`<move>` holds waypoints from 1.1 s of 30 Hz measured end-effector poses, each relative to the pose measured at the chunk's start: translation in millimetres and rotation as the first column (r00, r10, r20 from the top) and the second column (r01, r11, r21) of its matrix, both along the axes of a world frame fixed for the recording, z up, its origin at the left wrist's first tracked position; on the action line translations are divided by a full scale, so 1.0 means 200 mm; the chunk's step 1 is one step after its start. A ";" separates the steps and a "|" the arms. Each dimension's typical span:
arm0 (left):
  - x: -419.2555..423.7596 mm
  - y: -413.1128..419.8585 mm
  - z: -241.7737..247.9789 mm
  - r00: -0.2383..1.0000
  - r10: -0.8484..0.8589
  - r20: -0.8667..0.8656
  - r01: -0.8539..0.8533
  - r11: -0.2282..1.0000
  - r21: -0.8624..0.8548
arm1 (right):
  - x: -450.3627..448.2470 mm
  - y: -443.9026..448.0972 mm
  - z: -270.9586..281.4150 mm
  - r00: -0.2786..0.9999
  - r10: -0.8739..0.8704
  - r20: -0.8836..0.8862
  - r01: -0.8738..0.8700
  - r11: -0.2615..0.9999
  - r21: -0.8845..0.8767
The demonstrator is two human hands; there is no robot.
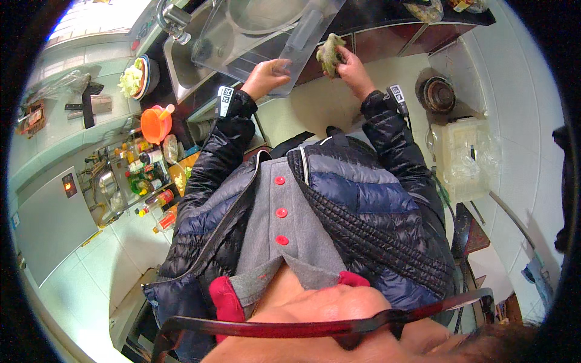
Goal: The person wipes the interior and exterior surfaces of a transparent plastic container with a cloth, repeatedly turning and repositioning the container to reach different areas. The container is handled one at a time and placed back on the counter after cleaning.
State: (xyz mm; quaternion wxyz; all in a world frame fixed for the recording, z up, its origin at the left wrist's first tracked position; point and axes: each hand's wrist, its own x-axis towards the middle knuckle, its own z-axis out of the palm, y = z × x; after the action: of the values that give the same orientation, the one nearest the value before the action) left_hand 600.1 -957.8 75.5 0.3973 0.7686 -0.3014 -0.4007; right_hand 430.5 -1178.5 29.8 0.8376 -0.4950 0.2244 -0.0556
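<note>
A clear plastic bin (303, 34) lies tilted over the sink (174, 75), its near corner jutting past the counter edge. My left hand (265, 79) grips the bin's near side, thumb and fingers curled at the wall; the fingertips are blurred. To the right, my right hand (353, 72) pinches a crumpled yellow-green cloth (331, 52), held just off the bin's right side, in front of the dark red cabinet doors (376, 41). A round metal basin (268, 13) shows behind and through the clear plastic.
A faucet (176, 19) overhangs the sink. Leafy vegetables (130, 80) sit in stacked bowls at left, near an orange funnel (155, 125) and several bottles (145, 181). On the right floor stand a brown pot (438, 94) and a plastic-wrapped box (465, 159).
</note>
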 end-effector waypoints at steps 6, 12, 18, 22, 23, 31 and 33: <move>0.01 0.03 0.01 0.988 -0.099 0.117 0.100 0.995 0.002 | 0.23 0.21 0.11 0.994 0.060 0.095 0.010 0.795 -0.606; 0.01 -0.02 0.06 0.994 -0.106 0.019 0.102 0.987 0.127 | 0.41 0.36 0.09 0.973 -0.230 -0.012 0.105 0.492 -0.865; 0.03 -0.05 0.10 0.995 -0.089 0.041 0.086 0.993 0.085 | 0.42 0.02 -0.12 0.858 -0.511 -0.049 0.287 0.558 -0.778; 0.03 -0.04 0.09 0.996 -0.081 0.024 0.078 0.994 0.082 | 0.33 0.02 -0.04 0.898 -0.430 0.091 0.358 0.596 -0.719; 0.02 -0.04 0.08 0.988 -0.085 0.133 0.078 0.995 0.056 | 0.33 0.03 0.02 0.925 -0.370 0.091 0.320 0.625 -0.713; -0.10 0.07 0.19 0.756 -0.032 0.654 -0.107 0.979 0.171 | 0.73 -0.01 0.40 0.872 0.267 0.412 0.425 0.009 -0.905; -0.13 0.06 0.18 0.705 -0.047 0.707 -0.126 0.974 0.190 | 0.84 0.04 0.40 0.835 0.528 0.158 0.211 -0.042 -0.977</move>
State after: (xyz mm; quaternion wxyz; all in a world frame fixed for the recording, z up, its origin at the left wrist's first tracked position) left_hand 574.4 -946.2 111.2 0.1708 0.9092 -0.3669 -0.0982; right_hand 598.7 -1171.4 109.6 0.2507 -0.9264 -0.1742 -0.2206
